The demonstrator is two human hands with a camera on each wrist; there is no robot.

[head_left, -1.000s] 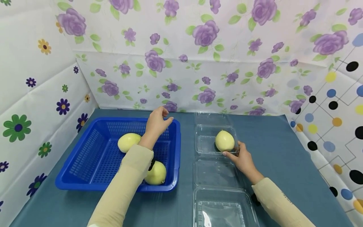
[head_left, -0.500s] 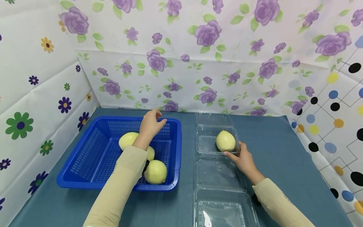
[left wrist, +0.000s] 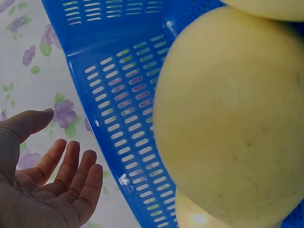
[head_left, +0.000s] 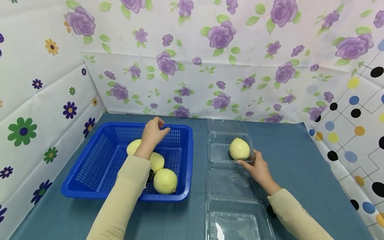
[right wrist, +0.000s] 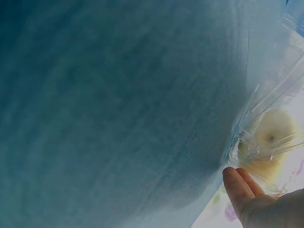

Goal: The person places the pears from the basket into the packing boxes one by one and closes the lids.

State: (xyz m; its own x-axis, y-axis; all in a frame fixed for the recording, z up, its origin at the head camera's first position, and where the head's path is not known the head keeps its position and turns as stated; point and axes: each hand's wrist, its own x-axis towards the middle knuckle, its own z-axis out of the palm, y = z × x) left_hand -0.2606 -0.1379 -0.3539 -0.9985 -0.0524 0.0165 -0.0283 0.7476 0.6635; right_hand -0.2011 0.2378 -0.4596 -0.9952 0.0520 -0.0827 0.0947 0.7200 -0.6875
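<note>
Left hand, fingers relaxed and empty, has been lowered further into the blue basket above three yellow fruits. Right hand unchanged, fingertips pressed against the clear clamshell box containing one fruit

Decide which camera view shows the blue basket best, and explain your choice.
The head view: it shows the whole blue basket on the table, with three yellow fruits inside and the left hand above it. The left wrist view shows only a stretch of its perforated wall, close up, behind one large fruit. The right wrist view shows none of it.
</note>
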